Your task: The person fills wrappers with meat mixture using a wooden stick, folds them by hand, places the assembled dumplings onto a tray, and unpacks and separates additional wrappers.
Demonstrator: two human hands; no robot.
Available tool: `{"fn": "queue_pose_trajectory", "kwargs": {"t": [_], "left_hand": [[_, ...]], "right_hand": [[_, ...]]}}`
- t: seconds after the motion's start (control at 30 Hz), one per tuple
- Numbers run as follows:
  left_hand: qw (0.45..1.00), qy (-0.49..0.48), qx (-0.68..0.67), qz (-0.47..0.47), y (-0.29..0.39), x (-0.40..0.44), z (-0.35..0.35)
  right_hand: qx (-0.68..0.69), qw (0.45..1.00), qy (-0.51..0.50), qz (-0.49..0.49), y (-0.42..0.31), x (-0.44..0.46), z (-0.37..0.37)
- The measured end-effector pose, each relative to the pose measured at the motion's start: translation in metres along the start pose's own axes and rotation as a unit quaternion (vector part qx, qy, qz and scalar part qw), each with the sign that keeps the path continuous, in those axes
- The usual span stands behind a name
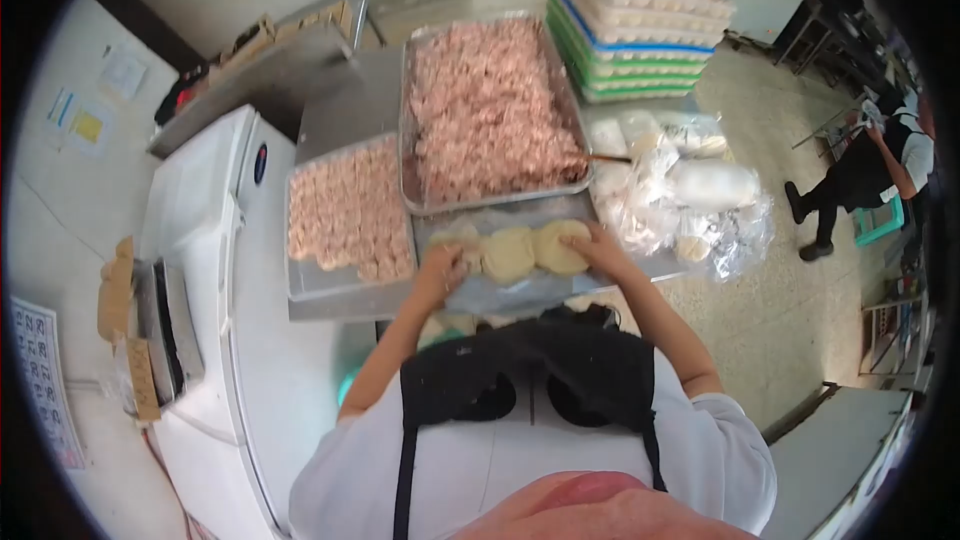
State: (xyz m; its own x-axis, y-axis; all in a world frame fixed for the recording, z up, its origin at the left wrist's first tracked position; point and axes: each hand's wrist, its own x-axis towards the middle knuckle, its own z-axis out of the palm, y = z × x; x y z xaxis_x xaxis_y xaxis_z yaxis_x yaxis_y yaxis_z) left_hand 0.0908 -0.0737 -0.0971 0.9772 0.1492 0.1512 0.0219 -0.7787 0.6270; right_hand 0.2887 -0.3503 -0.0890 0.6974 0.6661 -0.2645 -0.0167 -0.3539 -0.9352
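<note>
Round pale-yellow dumpling wrappers lie in an overlapping row at the near edge of the metal table. My left hand, fingers curled, holds a wrapper at the row's left end. My right hand pinches the edge of the rightmost wrapper. Just beyond them sits a deep metal tray heaped with pink minced meat; a thin handle sticks out at its right side. To the left, a shallow tray carries tight rows of filled dumplings.
Stacked trays, white, blue and green, stand at the back right. Clear plastic bags fill the table's right end. A white freezer is close on my left. Another person sits at the far right by a green stool.
</note>
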Motion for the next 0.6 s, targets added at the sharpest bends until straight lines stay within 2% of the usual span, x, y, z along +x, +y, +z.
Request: {"fn": "queue_pose_trajectory", "kwargs": {"t": [0.07, 0.13, 0.17, 0.2, 0.3, 0.4, 0.5, 0.57, 0.6], "left_hand": [[0.988, 0.035, -0.011, -0.147, 0.032, 0.003, -0.022], [0.974, 0.128, -0.08, -0.167, 0.028, 0.005, -0.032], [0.975, 0.139, -0.043, -0.169, 0.027, 0.006, -0.042], [0.975, 0.151, -0.004, -0.166, 0.027, 0.006, -0.05], [0.981, 0.183, 0.034, -0.06, 0.029, 0.003, -0.057], [0.988, 0.106, 0.11, -0.003, 0.012, -0.003, -0.04], [0.992, -0.028, 0.111, -0.055, 0.017, -0.005, -0.028], [0.986, -0.018, 0.154, -0.063, 0.04, 0.0, -0.029], [0.982, -0.012, 0.175, -0.067, 0.047, 0.0, -0.03]], "right_hand": [[-0.018, 1.0, -0.005, -0.017, -0.006, -0.002, 0.0], [-0.036, 0.998, -0.005, -0.059, -0.033, -0.014, -0.006], [-0.053, 0.994, 0.005, -0.099, -0.042, -0.019, -0.008], [-0.069, 0.994, -0.003, -0.087, -0.054, -0.025, -0.011], [-0.092, 0.993, -0.016, -0.078, -0.087, -0.03, -0.012], [-0.05, 0.993, -0.034, -0.104, -0.11, -0.028, -0.002], [-0.032, 0.986, -0.067, -0.146, -0.118, -0.015, 0.023], [0.013, 0.99, -0.122, -0.064, -0.104, 0.001, 0.045], [-0.118, 0.986, -0.097, -0.065, -0.083, 0.012, 0.059]]}}
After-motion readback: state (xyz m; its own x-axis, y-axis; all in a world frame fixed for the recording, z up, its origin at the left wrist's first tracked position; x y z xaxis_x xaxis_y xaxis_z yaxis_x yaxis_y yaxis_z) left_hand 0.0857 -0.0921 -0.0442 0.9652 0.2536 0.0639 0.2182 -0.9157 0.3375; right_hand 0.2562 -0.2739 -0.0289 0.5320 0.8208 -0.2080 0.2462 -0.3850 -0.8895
